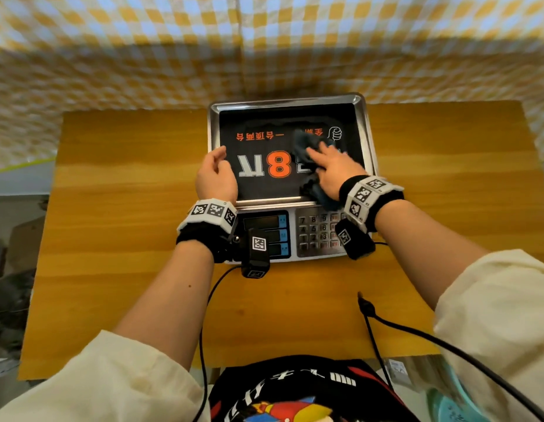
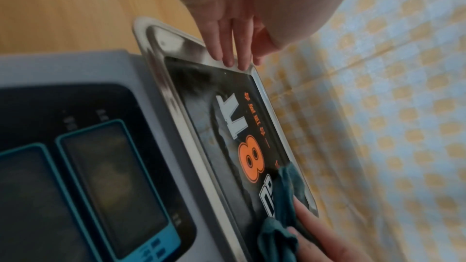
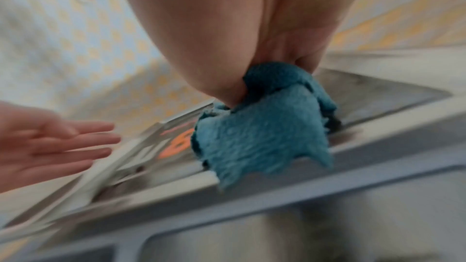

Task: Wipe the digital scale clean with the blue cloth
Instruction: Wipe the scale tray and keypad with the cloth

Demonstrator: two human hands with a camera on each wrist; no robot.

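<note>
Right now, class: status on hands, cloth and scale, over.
Left hand open, fingertips on left rim of digital scale. Right hand grips blue cloth, pressed on its right side. Nothing in the way.

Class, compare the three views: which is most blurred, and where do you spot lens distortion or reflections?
Right wrist view: motion blur smears the blue cloth and right hand. Head view: wide-angle lens bows the table edges. Left wrist view: sharper, reflections along the rim of the digital scale.
</note>
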